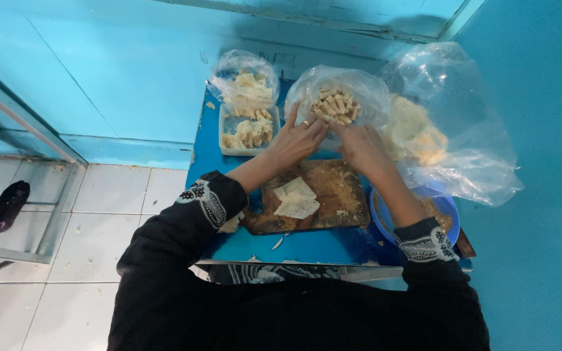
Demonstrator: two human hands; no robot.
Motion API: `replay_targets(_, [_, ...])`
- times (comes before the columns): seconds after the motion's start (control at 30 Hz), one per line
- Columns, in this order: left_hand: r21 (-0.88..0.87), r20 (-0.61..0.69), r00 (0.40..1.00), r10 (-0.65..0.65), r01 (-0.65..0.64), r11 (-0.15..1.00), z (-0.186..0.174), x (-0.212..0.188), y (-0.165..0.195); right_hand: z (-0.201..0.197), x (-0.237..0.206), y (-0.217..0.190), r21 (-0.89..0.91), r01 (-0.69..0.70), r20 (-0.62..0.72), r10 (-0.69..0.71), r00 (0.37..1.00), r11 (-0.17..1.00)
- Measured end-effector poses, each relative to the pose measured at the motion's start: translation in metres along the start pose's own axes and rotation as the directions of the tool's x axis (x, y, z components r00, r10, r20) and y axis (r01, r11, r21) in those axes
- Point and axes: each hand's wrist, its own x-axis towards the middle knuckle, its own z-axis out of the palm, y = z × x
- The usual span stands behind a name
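Observation:
Both my hands reach to the far edge of a brown wooden board (339, 195) on a small blue table (307, 247). My left hand (297, 140), with a ring on one finger, has its fingers spread at the mouth of a clear plastic bag (365, 88) holding several small pale rolls (334, 106). My right hand (359, 146) is beside it with fingers curled; what it grips is hidden. A thin pale wrapper sheet (296, 198) lies flat on the board.
A white tray (227, 130) of pale pieces and a second bag (245, 81) of them sit at the back left. A big clear bag (450, 123) of pale sheets is at right. A blue bowl (450, 208) sits under my right forearm. Blue walls enclose the table; tiled floor at left.

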Motion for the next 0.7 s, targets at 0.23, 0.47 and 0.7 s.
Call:
replay_targets(0.23, [-0.328, 0.476, 0.859, 0.19, -0.027, 0.944, -0.003, -0.005, -0.009, 0.036, -0.013, 0.003, -0.088, -0.032, 0.159, 0.045, 0.986, 0.996])
replay_targets(0.47, [-0.328, 0.531, 0.822, 0.207, -0.026, 0.944, -0.002, -0.005, -0.012, 0.036, -0.015, -0.005, -0.144, -0.018, 0.091, 0.032, 0.995, 0.989])
replay_targets(0.7, [-0.33, 0.329, 0.933, 0.149, -0.034, 0.943, -0.003, -0.005, -0.014, -0.001, -0.013, -0.006, 0.121, -0.022, 0.091, 0.011, 0.996, 0.992])
